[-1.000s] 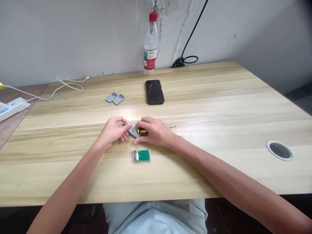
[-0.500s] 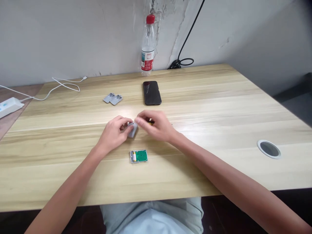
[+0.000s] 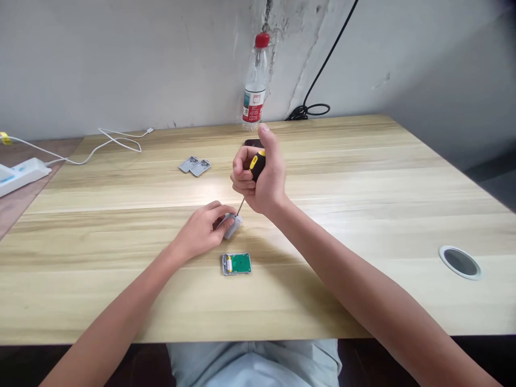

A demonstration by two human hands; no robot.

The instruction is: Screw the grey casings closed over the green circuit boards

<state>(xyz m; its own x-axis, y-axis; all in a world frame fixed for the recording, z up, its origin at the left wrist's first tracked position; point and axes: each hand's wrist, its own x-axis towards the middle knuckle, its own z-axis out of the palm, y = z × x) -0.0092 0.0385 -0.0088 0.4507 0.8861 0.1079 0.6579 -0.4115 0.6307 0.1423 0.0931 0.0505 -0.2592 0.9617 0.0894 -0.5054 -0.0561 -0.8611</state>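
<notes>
Screwdriver (image 3: 257, 165) sits clenched in my right hand (image 3: 264, 185), its thin shaft slanting down to the grey plastic casing (image 3: 233, 226). My left hand (image 3: 199, 232) grips that casing at frame centre, steadying it under the tip. Just below on the tabletop (image 3: 363, 183), a green circuit board (image 3: 241, 263) lies in its grey tray (image 3: 224, 264); two grey covers (image 3: 194, 166) lie upper left of centre.

The screwdriver handle (image 3: 256, 165) is black and yellow, the circuit board (image 3: 241, 264) green, the small casing (image 3: 233, 228) pale grey. The tabletop (image 3: 342, 183) shows pale, streaky wood grain.
</notes>
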